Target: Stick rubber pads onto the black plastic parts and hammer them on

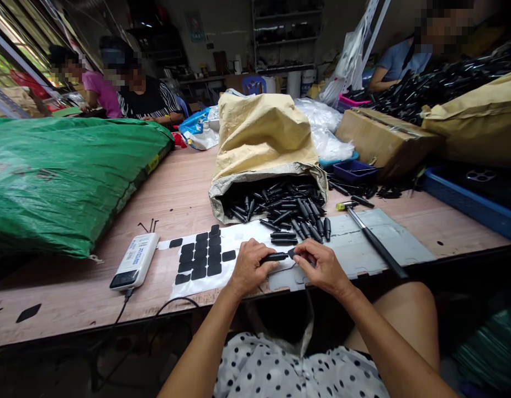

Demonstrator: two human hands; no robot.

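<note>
My left hand (250, 266) is closed around a slim black cylindrical part (275, 257), which lies level and points to the right. At its right end, my right hand (324, 267) pinches a small dark piece (292, 253) that looks like one of the black rounded-square patches. Whether the piece touches the part, I cannot tell. To the left, a white sheet (238, 236) carries rows of black patches (201, 253). Just beyond my hands, more black cylindrical parts (288, 207) spill from the mouth of a tan sack (263, 132).
A hammer (375, 243) rests on a grey board (388, 229) at right. On the left are a white power bank (135, 260) with a cable and a big green sack (64, 177). A blue tray (470, 193) and cardboard box (388, 138) stand right. Other people sit farther back.
</note>
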